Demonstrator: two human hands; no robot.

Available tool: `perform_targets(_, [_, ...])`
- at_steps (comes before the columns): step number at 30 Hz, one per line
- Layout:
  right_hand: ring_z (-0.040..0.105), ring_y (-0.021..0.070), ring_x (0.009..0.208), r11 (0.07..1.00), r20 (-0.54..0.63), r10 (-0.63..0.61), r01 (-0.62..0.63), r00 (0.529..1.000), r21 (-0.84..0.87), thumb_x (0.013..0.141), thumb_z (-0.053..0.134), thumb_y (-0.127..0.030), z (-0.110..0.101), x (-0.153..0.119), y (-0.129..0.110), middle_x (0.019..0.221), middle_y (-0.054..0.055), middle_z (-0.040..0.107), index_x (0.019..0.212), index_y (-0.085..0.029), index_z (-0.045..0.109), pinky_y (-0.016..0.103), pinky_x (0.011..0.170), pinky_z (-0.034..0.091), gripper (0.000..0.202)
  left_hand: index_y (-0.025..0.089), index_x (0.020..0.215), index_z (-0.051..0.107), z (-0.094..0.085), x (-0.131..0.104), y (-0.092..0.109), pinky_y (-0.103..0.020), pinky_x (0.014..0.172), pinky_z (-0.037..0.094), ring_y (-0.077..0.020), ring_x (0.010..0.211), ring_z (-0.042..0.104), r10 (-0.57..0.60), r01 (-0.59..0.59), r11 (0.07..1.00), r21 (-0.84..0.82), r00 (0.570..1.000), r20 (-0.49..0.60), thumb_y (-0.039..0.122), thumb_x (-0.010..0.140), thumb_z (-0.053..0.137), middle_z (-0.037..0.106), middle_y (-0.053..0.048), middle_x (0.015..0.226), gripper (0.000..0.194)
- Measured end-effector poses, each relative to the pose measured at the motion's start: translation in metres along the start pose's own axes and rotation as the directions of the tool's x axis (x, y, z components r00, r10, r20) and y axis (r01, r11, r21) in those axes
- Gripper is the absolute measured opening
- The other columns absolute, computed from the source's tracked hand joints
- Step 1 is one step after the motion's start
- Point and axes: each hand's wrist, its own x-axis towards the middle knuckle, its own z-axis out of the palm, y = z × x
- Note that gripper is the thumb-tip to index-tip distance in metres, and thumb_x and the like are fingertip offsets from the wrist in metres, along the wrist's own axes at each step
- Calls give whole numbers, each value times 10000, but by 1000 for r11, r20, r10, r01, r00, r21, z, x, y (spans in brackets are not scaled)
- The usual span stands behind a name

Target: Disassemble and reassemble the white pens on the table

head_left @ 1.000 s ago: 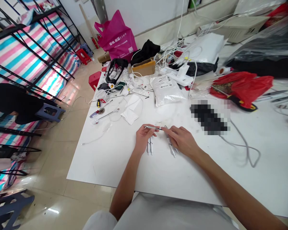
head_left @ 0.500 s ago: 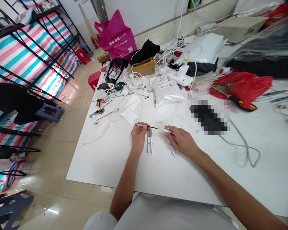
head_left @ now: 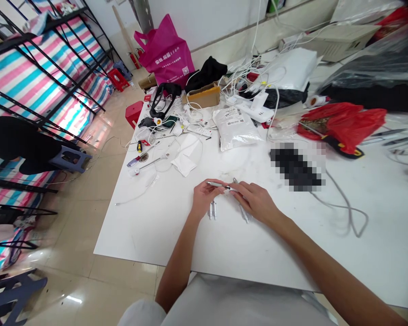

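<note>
My left hand [head_left: 203, 199] is closed on the grey front part of a pen [head_left: 215, 184]. A short dark stretch of its refill shows at the fingertips. Closed on the pen's white rear barrel, which the fingers mostly hide, my right hand [head_left: 258, 200] meets the left one just above the table. Partly covered by my left hand, two silver-white pens [head_left: 212, 212] lie side by side on the table. More pens [head_left: 244, 214] lie under and beside my right hand, largely hidden by it.
White table [head_left: 149, 240] beneath both hands. Screwdrivers [head_left: 134, 161], cables and a white parcel [head_left: 236, 129] lie at the back. A blurred dark object [head_left: 295, 167] with a grey cable is at right, near a red plastic bag [head_left: 353, 122]. A person in black [head_left: 17, 145] is at far left.
My left hand has moved right, carrying the grey pen part up to the white barrel in my right hand. Most of the refill, exposed before, is now out of sight.
</note>
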Motion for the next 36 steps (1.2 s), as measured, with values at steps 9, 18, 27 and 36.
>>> perform_targets(9, [652, 187, 758, 886, 139, 253, -287, 957, 365, 1101, 406, -363, -3, 2, -15, 972, 46, 709, 1297, -267, 548, 322, 698, 517, 260, 216, 1075, 722, 14, -6, 17, -404, 1028, 494, -254, 1150, 708, 27, -28, 1000, 10, 995, 92, 427, 932, 742, 785, -118, 1188, 256])
perform_targets(18, [691, 205, 862, 795, 90, 276, -280, 957, 539, 1096, 418, -391, -1, 1, -19, 963, 53, 710, 1289, -255, 520, 357, 797, 560, 257, 237, 1103, 788, 27, -9, 46, -377, 953, 532, -244, 1093, 693, 110, -127, 977, 171, 988, 105, 429, 966, 684, 757, -88, 1266, 259])
perform_targets(27, [702, 227, 951, 765, 94, 300, -298, 949, 571, 1091, 430, -435, 1, -3, -12, 1037, 73, 728, 1299, -265, 493, 386, 856, 560, 276, 215, 1104, 800, 32, -2, 51, -344, 874, 517, -259, 1129, 693, 161, -161, 986, 32, 987, -6, 415, 912, 763, 782, -116, 1165, 279])
perform_targets(36, [682, 241, 1101, 716, 2, 314, -238, 950, 657, 1087, 452, -425, 6, -5, -13, 1151, 92, 704, 1272, -285, 419, 447, 999, 528, 234, 241, 1131, 776, 21, 1, 38, -280, 874, 510, -168, 1088, 680, -3, -22, 910, -414, 998, -60, 350, 945, 741, 747, -61, 1187, 218])
